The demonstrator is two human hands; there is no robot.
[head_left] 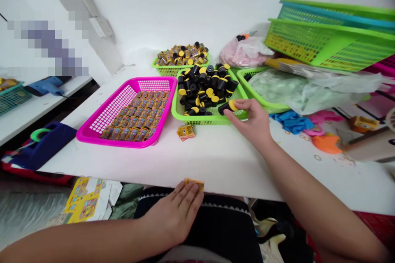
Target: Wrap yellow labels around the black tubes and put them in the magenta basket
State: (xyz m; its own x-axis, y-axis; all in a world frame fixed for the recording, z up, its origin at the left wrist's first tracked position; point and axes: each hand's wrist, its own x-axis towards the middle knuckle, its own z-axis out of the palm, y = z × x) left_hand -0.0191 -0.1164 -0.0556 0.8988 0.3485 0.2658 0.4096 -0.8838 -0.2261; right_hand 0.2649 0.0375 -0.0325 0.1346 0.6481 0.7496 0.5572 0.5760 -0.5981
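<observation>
My right hand [251, 121] pinches a small black cylinder with a yellow cap [226, 107] between thumb and fingers, over the front right corner of a green basket [200, 121]. Many loose black-and-yellow cylinders [208, 84] fill that basket. At the table's front edge, my left hand [173, 209] has its straight fingers together on a small yellow printed label [199, 183]; its thumb is hidden. A small stack of similar labels [185, 132] lies in front of the green basket. Left of it, a pink basket [123, 144] holds rows of cylinders wrapped in printed labels [138, 115].
Behind stands another green basket [168, 70] heaped with wrapped cylinders. Stacked baskets [324, 43] and plastic bags [286, 86] crowd the right. A blue tape dispenser [52, 144] sits at the left edge, with a blue heat gun [47, 85] on the table beyond.
</observation>
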